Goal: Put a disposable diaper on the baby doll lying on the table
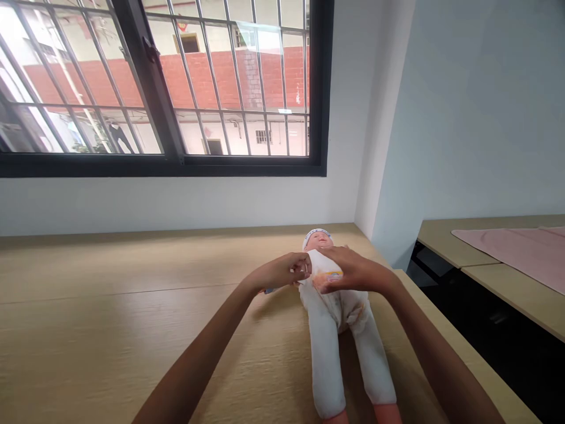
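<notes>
A baby doll lies on its back on the wooden table, its legs toward me. It wears a white cap, and its legs are white. Around its hips is a white diaper with a coloured strip at the waist. My left hand is at the doll's side by the waist, its fingers curled together at the diaper's edge; what they pinch is too small to make out. My right hand rests over the other side of the diaper front, thumb and fingers spread apart.
Behind the table are a white wall and a barred window with a dark frame. To the right, past a gap, another table bears a pink cloth. Something small and blue lies beneath my left hand.
</notes>
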A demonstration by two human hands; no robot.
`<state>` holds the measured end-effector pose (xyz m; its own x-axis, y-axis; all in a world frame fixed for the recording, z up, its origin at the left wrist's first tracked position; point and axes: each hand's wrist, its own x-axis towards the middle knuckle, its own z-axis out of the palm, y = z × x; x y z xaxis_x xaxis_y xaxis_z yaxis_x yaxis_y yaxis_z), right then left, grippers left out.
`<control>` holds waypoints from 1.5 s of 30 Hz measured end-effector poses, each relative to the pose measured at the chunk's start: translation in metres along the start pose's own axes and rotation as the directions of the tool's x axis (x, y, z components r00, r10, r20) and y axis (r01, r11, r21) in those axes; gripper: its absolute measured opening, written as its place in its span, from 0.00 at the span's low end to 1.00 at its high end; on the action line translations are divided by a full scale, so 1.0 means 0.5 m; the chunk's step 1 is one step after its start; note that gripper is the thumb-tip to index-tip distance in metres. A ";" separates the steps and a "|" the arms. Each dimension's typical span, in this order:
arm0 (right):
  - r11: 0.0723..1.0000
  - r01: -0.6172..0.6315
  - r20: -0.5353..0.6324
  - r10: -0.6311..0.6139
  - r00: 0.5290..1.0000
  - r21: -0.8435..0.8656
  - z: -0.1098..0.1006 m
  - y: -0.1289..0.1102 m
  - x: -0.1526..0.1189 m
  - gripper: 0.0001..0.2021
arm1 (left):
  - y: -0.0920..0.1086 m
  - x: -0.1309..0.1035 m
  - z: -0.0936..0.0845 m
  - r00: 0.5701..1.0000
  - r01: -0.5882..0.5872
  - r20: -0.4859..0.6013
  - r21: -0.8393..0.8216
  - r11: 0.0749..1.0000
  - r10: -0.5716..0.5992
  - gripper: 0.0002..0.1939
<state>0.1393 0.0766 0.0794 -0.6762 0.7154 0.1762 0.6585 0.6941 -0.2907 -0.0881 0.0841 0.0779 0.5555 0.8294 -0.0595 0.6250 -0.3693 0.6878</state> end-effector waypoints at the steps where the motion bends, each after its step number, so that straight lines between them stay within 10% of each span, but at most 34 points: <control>1: 0.999 -0.044 0.025 0.043 0.999 0.026 -0.015 0.005 -0.009 0.36 | -0.001 0.007 0.010 1.000 -0.011 0.001 -0.093 0.996 0.011 0.06; 5: 0.974 -0.223 0.144 0.214 0.966 0.049 -0.030 0.008 -0.019 0.33 | 0.000 0.023 0.028 0.999 -0.023 -0.032 -0.331 0.943 0.014 0.10; 10: 0.998 -0.024 0.174 0.013 0.985 0.057 -0.001 -0.009 0.008 0.16 | 0.014 0.009 0.008 0.995 0.001 -0.094 -0.370 0.929 -0.038 0.08; 18: 1.000 0.010 0.224 -0.005 0.975 -0.021 0.034 -0.042 0.006 0.21 | 0.026 0.009 0.015 0.999 0.018 -0.030 -0.334 0.943 -0.030 0.08; 31: 0.997 0.037 0.146 -0.026 0.989 -0.072 0.053 -0.023 0.014 0.28 | 0.015 -0.034 -0.057 0.991 0.076 0.102 0.111 0.991 -0.087 0.07; 38: 0.978 -0.036 0.088 0.055 0.995 -0.207 0.091 -0.057 0.025 0.27 | 0.026 -0.016 -0.022 0.995 0.090 0.057 -0.049 0.995 -0.087 0.09; 45: 0.983 -0.026 0.224 -0.016 0.975 0.180 0.020 -0.002 0.013 0.23 | 0.026 0.017 0.027 0.993 0.092 -0.050 -0.273 0.958 -0.110 0.08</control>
<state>0.1308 0.0798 0.0712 -0.7432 0.6683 -0.0341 0.6053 0.6497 -0.4599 -0.0679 0.0809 0.0767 0.4549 0.8851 -0.0984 0.5001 -0.1625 0.8506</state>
